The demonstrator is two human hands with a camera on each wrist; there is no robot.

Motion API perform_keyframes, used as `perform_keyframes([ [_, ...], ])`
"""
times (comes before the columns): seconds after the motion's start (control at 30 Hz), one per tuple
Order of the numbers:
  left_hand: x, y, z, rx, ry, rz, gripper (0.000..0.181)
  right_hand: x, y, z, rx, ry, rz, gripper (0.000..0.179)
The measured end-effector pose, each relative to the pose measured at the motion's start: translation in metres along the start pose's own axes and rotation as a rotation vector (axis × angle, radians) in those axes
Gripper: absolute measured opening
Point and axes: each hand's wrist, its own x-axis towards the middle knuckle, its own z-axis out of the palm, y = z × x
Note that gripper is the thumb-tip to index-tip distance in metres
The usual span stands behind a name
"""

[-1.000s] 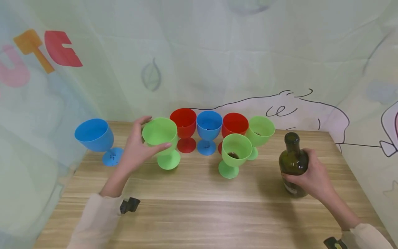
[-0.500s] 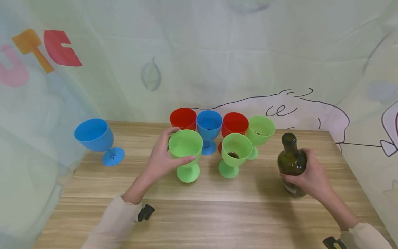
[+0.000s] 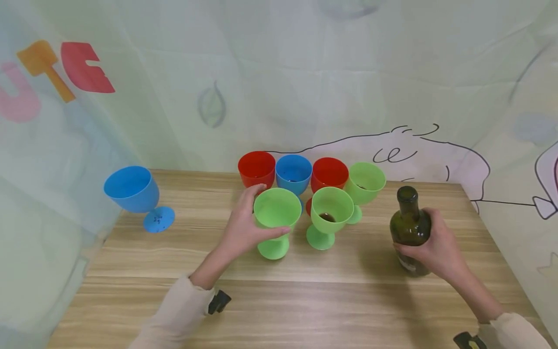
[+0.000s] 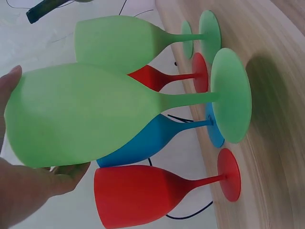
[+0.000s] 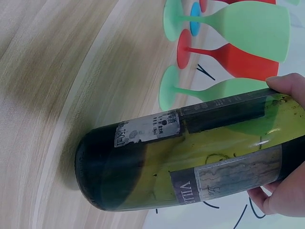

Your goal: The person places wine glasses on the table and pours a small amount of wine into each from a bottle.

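My left hand point(image 3: 242, 230) grips the bowl of a light green plastic goblet point(image 4: 86, 114), thumb on the near side and fingers round the far side. The goblet is upright, its foot close over the tabletop, and no liquid shows inside. Just right of it is another green goblet point(image 3: 322, 238) with a little dark liquid in the bottom. My right hand point(image 3: 441, 248) holds a dark green glass wine bottle point(image 5: 190, 157) round its upper body. The bottle stands nearly upright with no cap on its mouth; worn labels and dark liquid low inside show in the right wrist view.
Behind stands a row of goblets: red point(image 3: 257, 169), blue point(image 3: 294, 174), red point(image 3: 329, 172) and green point(image 3: 365, 182). A lone blue goblet point(image 3: 132, 189) is at the far left. The wooden table point(image 3: 296, 310) ends at a printed cloth backdrop point(image 3: 279, 87).
My left hand has carried the green goblet rightward and a little nearer, from beside the left red goblet to beside the green one with liquid. The bottle and right hand have barely moved.
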Motion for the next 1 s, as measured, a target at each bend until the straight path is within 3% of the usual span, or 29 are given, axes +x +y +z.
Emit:
perform_keyframes([
  [0.23, -0.001, 0.000, 0.007, 0.030, -0.013, 0.025, 0.092, 0.000, 0.001, -0.001, 0.004, 0.006, 0.006, 0.084],
  [0.47, -0.003, -0.002, 0.011, -0.014, -0.034, 0.077, 0.087, 0.000, 0.002, -0.001, 0.008, 0.019, 0.006, 0.083],
  [0.73, -0.006, -0.001, 0.011, -0.031, -0.060, 0.071, 0.083, -0.001, 0.004, -0.002, 0.020, 0.017, 0.004, 0.082],
  [1.0, -0.006, -0.002, 0.014, -0.035, -0.081, 0.105, 0.083, -0.003, 0.000, -0.001, -0.008, 0.013, -0.024, 0.081],
])
